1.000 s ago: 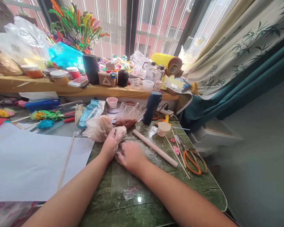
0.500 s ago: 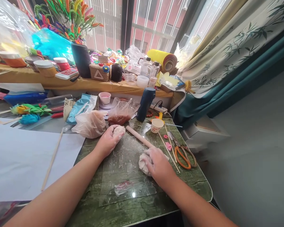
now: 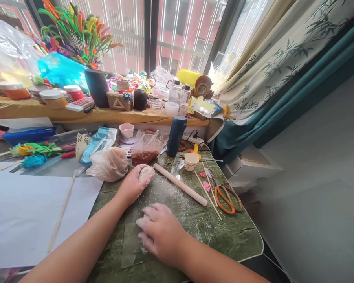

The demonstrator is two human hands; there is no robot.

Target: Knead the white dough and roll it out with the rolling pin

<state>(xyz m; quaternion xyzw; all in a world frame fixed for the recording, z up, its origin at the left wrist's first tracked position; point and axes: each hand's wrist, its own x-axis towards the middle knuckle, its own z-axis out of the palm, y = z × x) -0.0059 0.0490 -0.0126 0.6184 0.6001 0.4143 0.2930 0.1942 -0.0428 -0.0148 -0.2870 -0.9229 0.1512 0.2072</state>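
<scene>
My left hand point(image 3: 134, 181) is closed around a pale lump of dough point(image 3: 146, 173), held just above the table near the end of the wooden rolling pin point(image 3: 181, 185). White powder coats its fingertips. Nearer to me, my right hand point(image 3: 160, 232) is palm down over the clear mat point(image 3: 129, 251), its floury fingers bent downward with small gaps between them. Whatever lies beneath that palm is hidden, and the second dough lump does not show anywhere. Loose white powder and crumbs are scattered over the mat between my hands and the pin.
Behind my left hand sit a bag of pale material point(image 3: 107, 163) and a bag of reddish-brown material point(image 3: 144, 153). A dark blue bottle point(image 3: 176, 137), paper cup point(image 3: 191, 161), thin sticks point(image 3: 208, 194) and orange-handled scissors point(image 3: 225, 199) are to the right. White paper point(image 3: 26, 220) covers the left side.
My right hand moved away from my left, rightward with a dough lump showing in it, then back left and nearer to me, where the lump is hidden. My left hand keeps its dough.
</scene>
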